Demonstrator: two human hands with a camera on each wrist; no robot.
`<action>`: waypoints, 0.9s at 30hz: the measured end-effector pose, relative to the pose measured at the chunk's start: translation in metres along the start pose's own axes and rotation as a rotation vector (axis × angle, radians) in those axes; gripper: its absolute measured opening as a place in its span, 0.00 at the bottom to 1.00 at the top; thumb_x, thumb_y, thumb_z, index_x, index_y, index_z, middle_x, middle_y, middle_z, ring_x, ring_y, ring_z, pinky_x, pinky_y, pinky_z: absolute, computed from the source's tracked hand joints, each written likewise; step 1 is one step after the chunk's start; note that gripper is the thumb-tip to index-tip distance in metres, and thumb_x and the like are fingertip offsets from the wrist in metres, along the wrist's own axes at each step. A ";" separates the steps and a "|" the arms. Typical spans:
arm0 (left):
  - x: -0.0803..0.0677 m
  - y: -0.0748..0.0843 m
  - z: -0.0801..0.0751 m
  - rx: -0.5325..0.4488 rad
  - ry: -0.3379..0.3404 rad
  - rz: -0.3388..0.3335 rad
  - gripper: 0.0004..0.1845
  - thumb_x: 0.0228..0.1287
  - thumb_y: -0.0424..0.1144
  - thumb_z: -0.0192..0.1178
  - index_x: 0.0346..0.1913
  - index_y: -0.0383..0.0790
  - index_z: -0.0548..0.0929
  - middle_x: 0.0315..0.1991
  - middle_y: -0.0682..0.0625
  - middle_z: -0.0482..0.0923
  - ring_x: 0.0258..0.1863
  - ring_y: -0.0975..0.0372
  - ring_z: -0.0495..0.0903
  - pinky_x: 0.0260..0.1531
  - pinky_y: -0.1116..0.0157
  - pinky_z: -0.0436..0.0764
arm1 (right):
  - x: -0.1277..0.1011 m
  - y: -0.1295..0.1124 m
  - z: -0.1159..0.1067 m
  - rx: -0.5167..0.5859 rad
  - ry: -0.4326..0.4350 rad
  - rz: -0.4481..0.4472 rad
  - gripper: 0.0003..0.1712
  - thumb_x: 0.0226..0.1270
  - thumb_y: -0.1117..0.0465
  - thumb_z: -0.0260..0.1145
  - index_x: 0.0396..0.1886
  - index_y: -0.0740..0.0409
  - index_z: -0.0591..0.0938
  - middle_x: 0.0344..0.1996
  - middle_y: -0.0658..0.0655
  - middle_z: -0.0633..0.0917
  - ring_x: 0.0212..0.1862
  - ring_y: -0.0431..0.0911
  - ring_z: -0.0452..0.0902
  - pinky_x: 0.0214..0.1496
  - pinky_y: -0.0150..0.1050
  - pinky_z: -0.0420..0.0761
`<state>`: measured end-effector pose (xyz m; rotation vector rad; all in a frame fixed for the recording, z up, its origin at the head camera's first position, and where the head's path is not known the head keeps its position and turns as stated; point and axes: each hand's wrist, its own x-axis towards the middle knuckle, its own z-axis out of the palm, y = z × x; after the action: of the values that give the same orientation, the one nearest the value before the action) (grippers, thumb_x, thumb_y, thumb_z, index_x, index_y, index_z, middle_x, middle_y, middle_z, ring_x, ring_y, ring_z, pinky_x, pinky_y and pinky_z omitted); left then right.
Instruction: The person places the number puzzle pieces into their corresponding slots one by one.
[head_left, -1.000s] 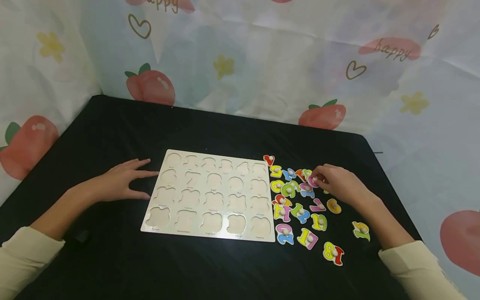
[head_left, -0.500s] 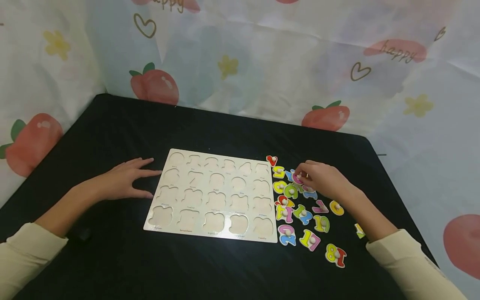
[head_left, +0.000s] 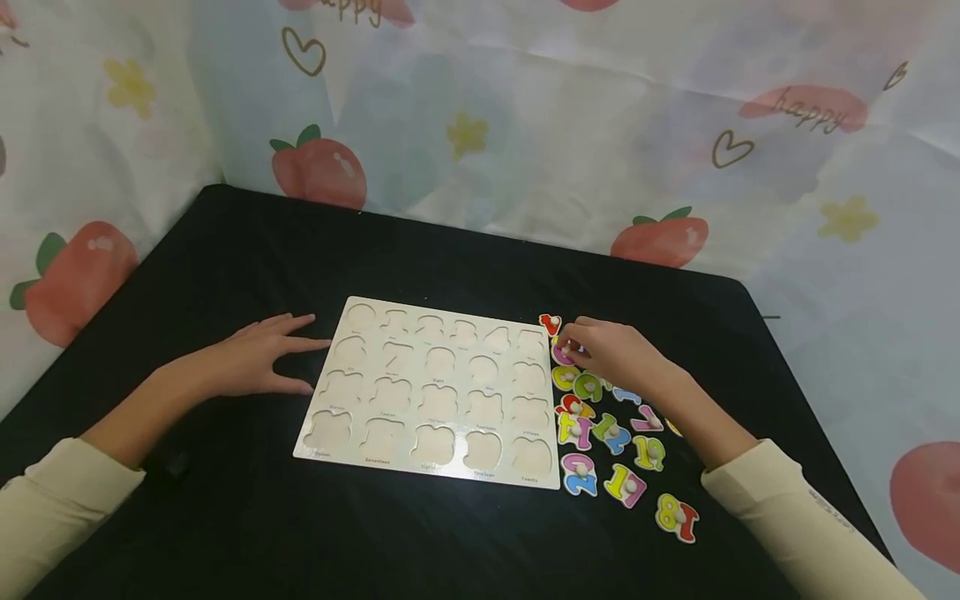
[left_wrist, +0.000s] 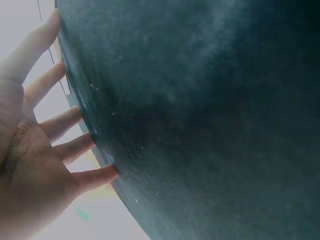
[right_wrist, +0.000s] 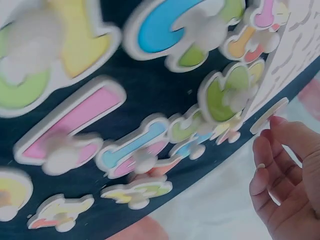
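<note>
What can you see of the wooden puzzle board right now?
The puzzle board is a pale, wood-looking rectangle lying flat on the black table. It has four rows of five number-shaped recesses, each with a small printed word beneath; all look empty. The left hand lies flat on the table at its left edge, fingertips at or just short of it. The loose coloured number pieces lie off its right edge, where the right hand holds a pink piece near the top right corner.

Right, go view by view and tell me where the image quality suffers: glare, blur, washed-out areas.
Head view: fairly sharp, with soft glare on the puzzle board and the dark tablecloth swallowing detail. Left wrist view: the left hand is overexposed against a washed-out background, and the cloth is hazy. Right wrist view: the number pieces are close and blurred, and the right hand is soft and pale.
</note>
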<state>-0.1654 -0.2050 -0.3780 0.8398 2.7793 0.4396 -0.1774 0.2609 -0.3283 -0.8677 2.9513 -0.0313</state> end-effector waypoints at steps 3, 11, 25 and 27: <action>0.001 0.000 -0.001 0.000 -0.003 0.001 0.38 0.50 0.57 0.68 0.64 0.44 0.74 0.67 0.32 0.59 0.65 0.34 0.54 0.56 0.34 0.56 | 0.006 -0.005 0.002 0.004 0.001 -0.011 0.07 0.59 0.63 0.70 0.39 0.53 0.85 0.32 0.50 0.80 0.30 0.42 0.76 0.33 0.35 0.80; 0.001 0.002 -0.002 -0.002 -0.005 0.001 0.38 0.50 0.57 0.68 0.63 0.43 0.74 0.67 0.31 0.59 0.65 0.33 0.54 0.55 0.33 0.56 | 0.022 -0.019 0.004 0.021 0.002 -0.054 0.08 0.60 0.63 0.69 0.40 0.54 0.84 0.35 0.51 0.82 0.29 0.41 0.75 0.33 0.33 0.79; -0.005 0.002 0.000 -0.035 0.014 0.003 0.38 0.53 0.56 0.67 0.66 0.44 0.71 0.67 0.34 0.60 0.66 0.37 0.54 0.55 0.31 0.53 | 0.046 -0.034 -0.002 0.029 0.026 -0.105 0.07 0.62 0.63 0.67 0.40 0.54 0.84 0.33 0.51 0.81 0.30 0.42 0.77 0.33 0.33 0.79; -0.007 0.003 0.000 -0.072 0.008 -0.003 0.39 0.53 0.57 0.66 0.66 0.45 0.70 0.67 0.35 0.60 0.66 0.38 0.53 0.54 0.29 0.50 | 0.049 -0.036 -0.002 0.024 0.024 -0.102 0.07 0.62 0.63 0.67 0.40 0.53 0.84 0.33 0.51 0.81 0.30 0.42 0.77 0.32 0.33 0.79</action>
<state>-0.1584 -0.2066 -0.3763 0.8199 2.7537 0.5399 -0.1995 0.2041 -0.3274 -1.0207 2.9198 -0.0823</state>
